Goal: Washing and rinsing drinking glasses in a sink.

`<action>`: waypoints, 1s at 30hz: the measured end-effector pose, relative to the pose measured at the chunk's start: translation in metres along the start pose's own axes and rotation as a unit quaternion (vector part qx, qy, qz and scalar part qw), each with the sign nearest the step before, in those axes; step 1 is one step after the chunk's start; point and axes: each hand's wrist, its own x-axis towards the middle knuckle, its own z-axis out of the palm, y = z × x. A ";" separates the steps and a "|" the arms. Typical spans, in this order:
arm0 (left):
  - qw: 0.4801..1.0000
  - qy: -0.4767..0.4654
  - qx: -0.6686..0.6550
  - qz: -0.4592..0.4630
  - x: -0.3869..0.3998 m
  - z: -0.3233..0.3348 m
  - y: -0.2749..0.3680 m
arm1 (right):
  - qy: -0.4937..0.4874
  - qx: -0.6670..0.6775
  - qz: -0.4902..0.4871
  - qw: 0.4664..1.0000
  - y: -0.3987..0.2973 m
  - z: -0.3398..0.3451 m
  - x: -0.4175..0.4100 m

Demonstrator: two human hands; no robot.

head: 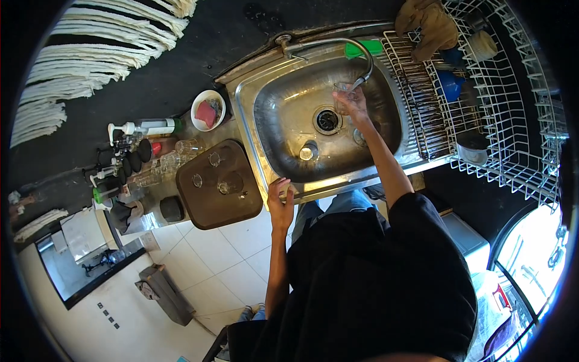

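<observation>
My right hand [355,105] grips a clear drinking glass [340,90] over the steel sink basin [289,102]. The mouth of the curved faucet [368,56] points down at that glass; whether water runs from it is hard to tell. Below and left of the hand lies the drain [327,120]. A second glass [308,152] stands in the basin near its front, and a third glass [359,137] is partly covered by my right forearm. By the sink's front left corner, my left hand [281,203] hovers at or touches the rim with its fingers apart, holding nothing.
A brown tray [208,208] with several glasses lies left of the sink. Behind it are a white bowl [197,123] with a pink sponge [206,113] and a pump bottle [149,126]. A green object [364,49] sits behind the basin. White wire dish racks [502,120] stand right.
</observation>
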 end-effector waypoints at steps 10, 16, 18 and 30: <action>1.000 -0.007 -0.005 -0.018 0.000 0.001 0.005 | -0.043 0.284 0.344 0.894 0.008 -0.011 -0.025; 1.000 -0.019 -0.010 -0.001 0.006 0.017 0.010 | -0.021 0.326 0.392 0.860 0.015 0.000 -0.081; 0.997 -0.048 -0.058 -0.030 0.010 0.031 0.016 | -0.017 0.297 0.376 0.877 0.010 0.005 -0.095; 0.983 -0.006 -0.068 0.168 0.054 0.083 0.038 | -0.118 0.297 0.457 0.830 -0.037 0.032 -0.149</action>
